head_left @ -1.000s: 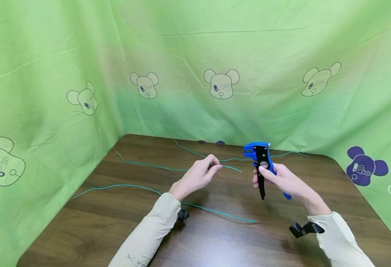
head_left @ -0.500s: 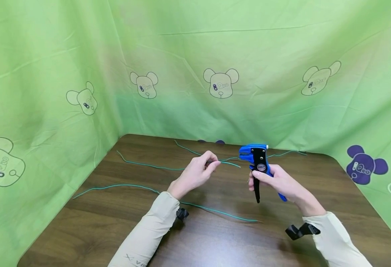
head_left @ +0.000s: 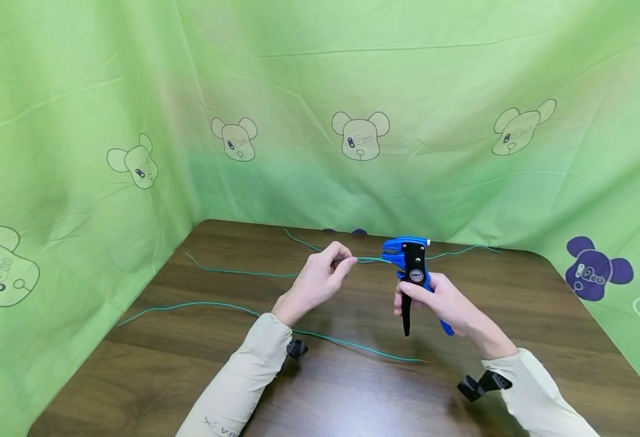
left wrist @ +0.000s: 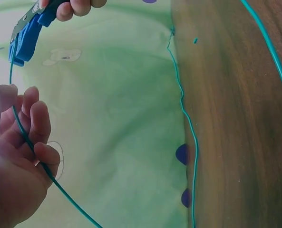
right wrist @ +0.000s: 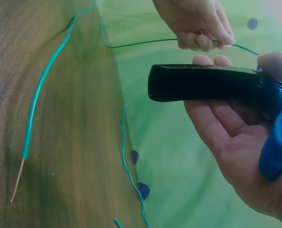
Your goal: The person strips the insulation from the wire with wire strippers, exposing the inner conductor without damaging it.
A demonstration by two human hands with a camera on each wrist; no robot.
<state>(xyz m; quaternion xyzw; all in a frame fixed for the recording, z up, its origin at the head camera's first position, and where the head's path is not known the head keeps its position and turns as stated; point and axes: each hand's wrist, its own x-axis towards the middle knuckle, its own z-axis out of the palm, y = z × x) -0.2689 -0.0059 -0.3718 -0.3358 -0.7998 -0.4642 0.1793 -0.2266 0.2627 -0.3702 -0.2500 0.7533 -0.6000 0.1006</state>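
My left hand [head_left: 314,278] pinches a thin green wire [left wrist: 74,202] between thumb and forefinger, raised above the table. The wire crosses the palm and trails off to the left in the head view. My right hand [head_left: 451,303] holds a blue and black wire stripper [head_left: 415,261], its thumb on the near side and its handles spread apart. In the left wrist view, the wire's end reaches the stripper's blue jaws; how deep it sits inside is hidden. The black handle [right wrist: 202,83] crosses in front of the right hand's fingers in the right wrist view.
Nearer on the brown table [head_left: 134,388] lies another green wire [head_left: 353,346], with bare copper [right wrist: 17,180] at one end. A further green wire [head_left: 464,250] runs along the back edge. One tiny green scrap [left wrist: 195,41] rests on the wood. Green cloth [head_left: 298,79] hangs behind.
The right hand has moved left with the wire stripper, and the left hand has shifted slightly up and left. The held wire's end, apart from the stripper before, now meets its jaws.
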